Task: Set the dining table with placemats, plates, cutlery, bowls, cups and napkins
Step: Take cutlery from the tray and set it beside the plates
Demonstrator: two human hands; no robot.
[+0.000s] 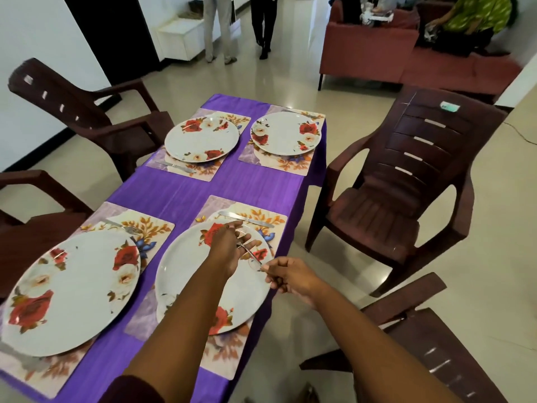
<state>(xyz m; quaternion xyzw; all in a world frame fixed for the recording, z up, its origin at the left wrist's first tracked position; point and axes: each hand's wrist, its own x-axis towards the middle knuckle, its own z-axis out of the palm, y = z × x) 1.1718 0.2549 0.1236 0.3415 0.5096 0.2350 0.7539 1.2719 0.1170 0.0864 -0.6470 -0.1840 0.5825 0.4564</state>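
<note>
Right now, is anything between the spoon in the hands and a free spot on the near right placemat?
The near right plate lies directly under the spoon, which both the left hand and right hand hold. The knife occupies the placemat's far edge.

Both forearms are bare from above the elbow down to the left hand [225,251] and the right hand [292,276], and a dark maroon sleeve [130,389] covers the left upper arm at the bottom edge of the view, with neither wrist wearing anything.
</note>
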